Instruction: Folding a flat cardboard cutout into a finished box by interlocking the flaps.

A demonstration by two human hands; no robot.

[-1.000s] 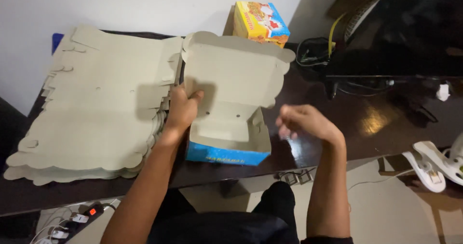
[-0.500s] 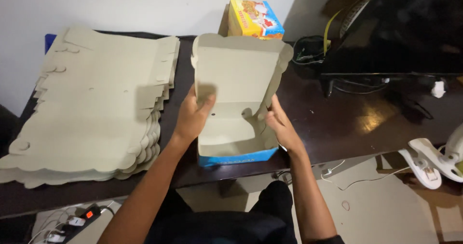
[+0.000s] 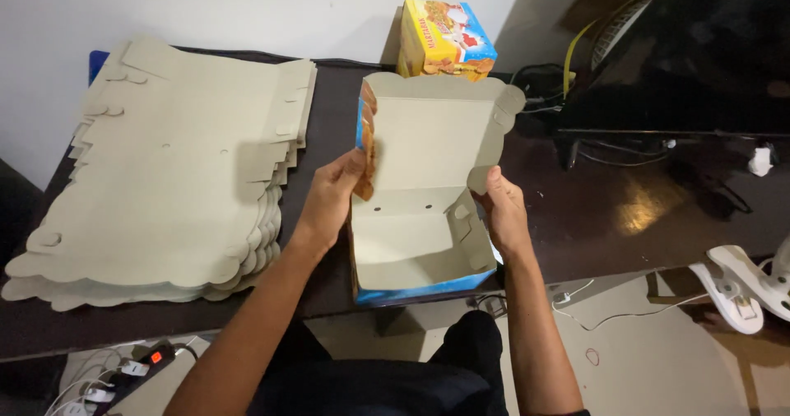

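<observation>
Head view, the only one. We are folding a cardboard food box (image 3: 420,218) at the front edge of the dark worktop (image 3: 592,218), its tray overhanging that edge toward us. The tray is already standing with its walls up; the lid is rising upright behind it, grey inside, blue and printed outside.

Our left hand (image 3: 333,198) is pinching the lid's left side flap, thumb on the inner face, fingers behind: a closed grip on the box. Our right hand (image 3: 504,210) is gripping the right wall where the lid's right flap comes down, fingers curled round the card, so also closed on the box.

Judged step: forming the lid, with the side flaps being bent inward. The next move would seem to call for both flaps creased square and guided inside the tray walls while the lid comes down; the scalloped tabs at the right corner could catch.

Packages: a thick stack of flat box blanks (image 3: 164,177), grey side up with scalloped edges, is lying on the left of the worktop, just beside the box. A finished box (image 3: 444,39), yellow and blue with printed pictures, is standing at the back against the white wall. A white clip-like object (image 3: 741,288) is lying on the floor at right.
</observation>
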